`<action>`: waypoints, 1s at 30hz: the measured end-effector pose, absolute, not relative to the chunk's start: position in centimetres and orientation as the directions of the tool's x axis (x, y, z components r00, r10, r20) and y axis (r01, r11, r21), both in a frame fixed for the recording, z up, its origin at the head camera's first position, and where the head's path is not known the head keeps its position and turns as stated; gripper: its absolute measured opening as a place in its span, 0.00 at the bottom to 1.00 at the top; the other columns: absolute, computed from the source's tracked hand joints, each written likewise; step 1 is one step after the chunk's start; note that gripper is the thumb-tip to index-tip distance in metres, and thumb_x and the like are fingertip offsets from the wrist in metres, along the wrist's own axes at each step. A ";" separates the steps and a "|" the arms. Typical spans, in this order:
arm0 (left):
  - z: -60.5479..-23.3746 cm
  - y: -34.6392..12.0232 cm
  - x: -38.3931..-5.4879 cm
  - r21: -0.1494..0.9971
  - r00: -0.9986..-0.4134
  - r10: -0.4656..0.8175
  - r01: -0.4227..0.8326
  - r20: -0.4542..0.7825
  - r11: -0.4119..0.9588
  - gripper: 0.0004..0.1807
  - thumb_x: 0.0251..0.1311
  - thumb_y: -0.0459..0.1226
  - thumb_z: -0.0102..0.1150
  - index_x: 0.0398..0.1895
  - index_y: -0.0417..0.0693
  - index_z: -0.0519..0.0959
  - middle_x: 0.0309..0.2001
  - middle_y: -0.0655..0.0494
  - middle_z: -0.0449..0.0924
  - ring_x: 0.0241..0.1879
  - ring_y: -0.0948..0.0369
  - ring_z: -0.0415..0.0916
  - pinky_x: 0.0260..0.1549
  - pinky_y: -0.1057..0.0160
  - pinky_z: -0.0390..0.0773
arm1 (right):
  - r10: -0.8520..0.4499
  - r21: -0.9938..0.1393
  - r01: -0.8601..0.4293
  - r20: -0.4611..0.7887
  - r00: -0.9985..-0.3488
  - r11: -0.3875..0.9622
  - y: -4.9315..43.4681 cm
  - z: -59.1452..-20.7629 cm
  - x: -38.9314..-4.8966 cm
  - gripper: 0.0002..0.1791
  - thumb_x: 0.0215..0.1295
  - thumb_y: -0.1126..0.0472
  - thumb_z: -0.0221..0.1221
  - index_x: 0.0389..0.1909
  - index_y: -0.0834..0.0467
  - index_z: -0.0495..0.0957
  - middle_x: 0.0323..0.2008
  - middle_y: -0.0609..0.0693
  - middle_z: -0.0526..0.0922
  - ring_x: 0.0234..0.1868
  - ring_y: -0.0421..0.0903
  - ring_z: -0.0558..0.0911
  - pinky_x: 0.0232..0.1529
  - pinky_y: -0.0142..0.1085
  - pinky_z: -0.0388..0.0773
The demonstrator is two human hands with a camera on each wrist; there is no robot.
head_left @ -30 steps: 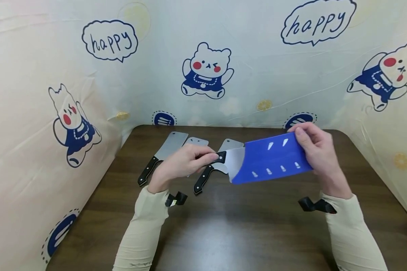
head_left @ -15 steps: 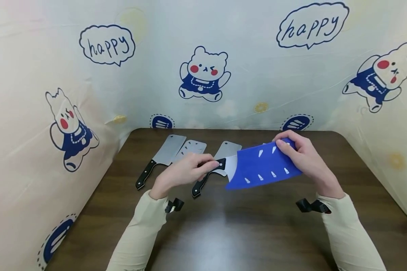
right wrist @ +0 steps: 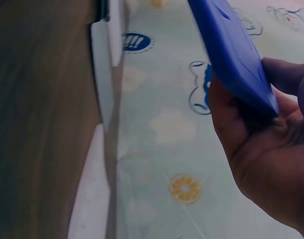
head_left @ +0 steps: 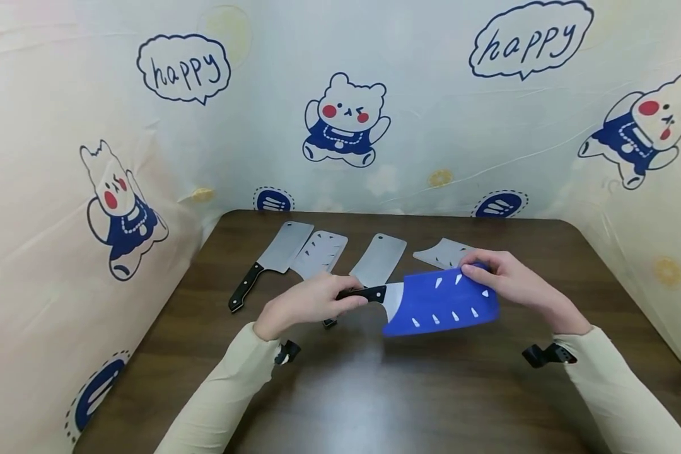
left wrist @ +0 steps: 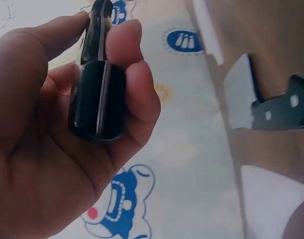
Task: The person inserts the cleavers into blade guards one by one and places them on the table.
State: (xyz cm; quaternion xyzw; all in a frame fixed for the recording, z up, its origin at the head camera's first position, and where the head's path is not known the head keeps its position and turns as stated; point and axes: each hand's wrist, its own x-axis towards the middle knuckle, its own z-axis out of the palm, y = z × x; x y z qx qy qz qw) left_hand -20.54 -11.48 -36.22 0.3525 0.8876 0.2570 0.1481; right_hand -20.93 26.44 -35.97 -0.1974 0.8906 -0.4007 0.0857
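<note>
Blue sheath (head_left: 448,306) between right fingers (right wrist: 227,122) — left fingers (left wrist: 143,97) curled round handle (left wrist: 97,99).

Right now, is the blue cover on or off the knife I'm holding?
On: the blade runs into the blue cover, showing bare only beside the black handle in your left hand.

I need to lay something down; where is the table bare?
Bare: the near part of the table, between the sleeves, and right of the right hand. Crowded: the back, except its right corner, with two knives and two white covers.
</note>
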 end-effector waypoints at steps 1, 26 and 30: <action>-36.4 -11.3 -20.5 0.565 -0.706 0.701 0.539 -0.101 0.625 0.14 0.70 0.51 0.52 0.49 0.55 0.78 0.20 0.60 0.75 0.16 0.68 0.70 0.19 0.66 0.68 | -0.431 -0.737 -0.287 -0.005 -0.902 0.611 26.6 -36.2 -21.1 0.12 0.73 0.53 0.54 0.50 0.53 0.78 0.44 0.56 0.79 0.39 0.50 0.79 0.35 0.35 0.80; -41.2 -8.8 -20.9 0.531 -0.621 0.723 0.521 -0.303 0.669 0.14 0.70 0.49 0.54 0.50 0.52 0.77 0.26 0.55 0.82 0.21 0.62 0.81 0.25 0.68 0.76 | -0.641 -0.781 -0.215 -0.285 -0.712 0.587 28.0 -42.2 -24.4 0.11 0.75 0.54 0.51 0.46 0.55 0.78 0.39 0.56 0.80 0.37 0.51 0.81 0.33 0.44 0.82; -41.3 -8.8 -20.8 0.515 -0.624 0.718 0.525 -0.309 0.677 0.12 0.69 0.47 0.55 0.48 0.52 0.78 0.25 0.57 0.82 0.20 0.64 0.78 0.23 0.67 0.75 | -0.664 -0.774 -0.235 -0.295 -0.687 0.588 27.9 -42.4 -24.2 0.11 0.75 0.55 0.50 0.45 0.54 0.79 0.38 0.55 0.80 0.37 0.50 0.81 0.34 0.42 0.81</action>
